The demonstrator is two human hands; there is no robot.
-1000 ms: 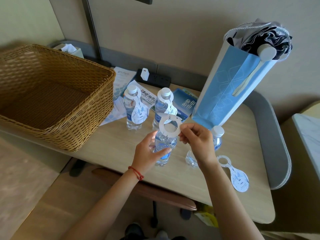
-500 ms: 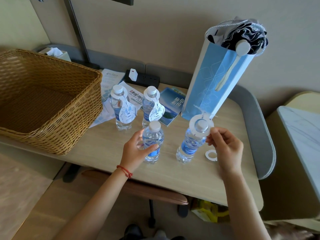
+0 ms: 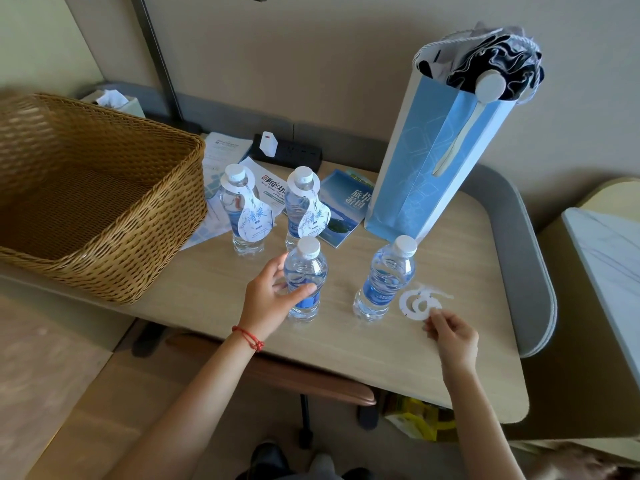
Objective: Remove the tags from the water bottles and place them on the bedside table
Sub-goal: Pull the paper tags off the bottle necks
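White paper tag (image 3: 417,303) is lying flat on the table (image 3: 346,344), just right of the near right bottle (image 3: 386,280); right hand (image 3: 453,336) is pinching its near edge. Left hand (image 3: 268,296) is curling round the near left bottle (image 3: 305,278). Two tagged bottles (image 3: 242,211) are standing behind it, nearer the left hand.

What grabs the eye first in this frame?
Four water bottles mid-table: the back two carry neck tags, the front two are bare. The left hand grips the front-left bottle; the right hand sets a removed tag down beside the front-right bottle. A wicker basket sits left, a blue bag behind.
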